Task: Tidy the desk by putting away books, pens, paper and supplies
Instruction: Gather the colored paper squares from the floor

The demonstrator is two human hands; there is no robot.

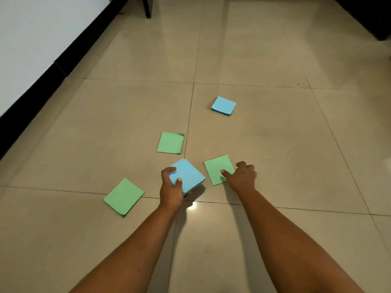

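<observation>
Several small square paper pads lie on a beige tiled floor. My left hand (171,189) grips a blue pad (188,176), lifted slightly, thumb on top. My right hand (241,176) rests at the right edge of a green pad (218,169), thumb pressing on its surface, fingers curled beside it. Another green pad (171,143) lies just beyond the hands. A third green pad (123,197) lies to the left of my left hand. A second blue pad (223,105) sits farther away.
A white wall with a black skirting board (53,72) runs along the left. A dark furniture leg (148,7) stands at the top centre, and dark furniture (372,15) fills the top right corner. Tiled floor (275,144) spreads around the pads.
</observation>
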